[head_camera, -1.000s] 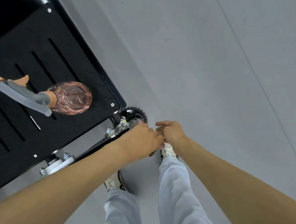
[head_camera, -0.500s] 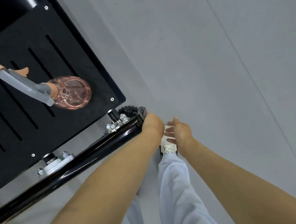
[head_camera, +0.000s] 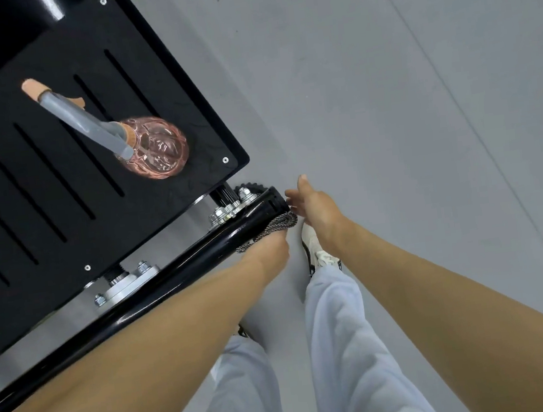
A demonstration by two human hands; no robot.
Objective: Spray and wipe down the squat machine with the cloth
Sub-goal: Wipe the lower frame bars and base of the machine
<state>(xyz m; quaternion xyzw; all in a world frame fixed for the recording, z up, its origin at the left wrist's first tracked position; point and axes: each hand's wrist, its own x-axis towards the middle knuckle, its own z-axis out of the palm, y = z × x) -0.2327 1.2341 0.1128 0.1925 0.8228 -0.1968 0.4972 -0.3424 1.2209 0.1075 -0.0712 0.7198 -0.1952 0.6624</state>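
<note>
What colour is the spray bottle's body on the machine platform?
Translucent pink, with a grey trigger head; the spray bottle shows clearly in the head view, the only one.

One black slotted metal footplate (head_camera: 53, 186) fills the upper left, and it serves as the landmark here. On the footplate stands one pink ribbed glass spray bottle (head_camera: 155, 148) with a grey trigger head. Along the footplate's lower edge runs one glossy black round tube (head_camera: 175, 270). Between the footplate and that tube sit two silver bolted mounting brackets (head_camera: 229, 209). At the tube's end, right of the footplate's lower corner, lies one grey-and-white woven cloth (head_camera: 271, 228). Two bare hands show there: the left hand (head_camera: 269, 249) and the right hand (head_camera: 318, 206). Below the footplate, two legs in pale grey trousers (head_camera: 342, 334) and two white shoes (head_camera: 317, 251) show, one mostly hidden.
</note>
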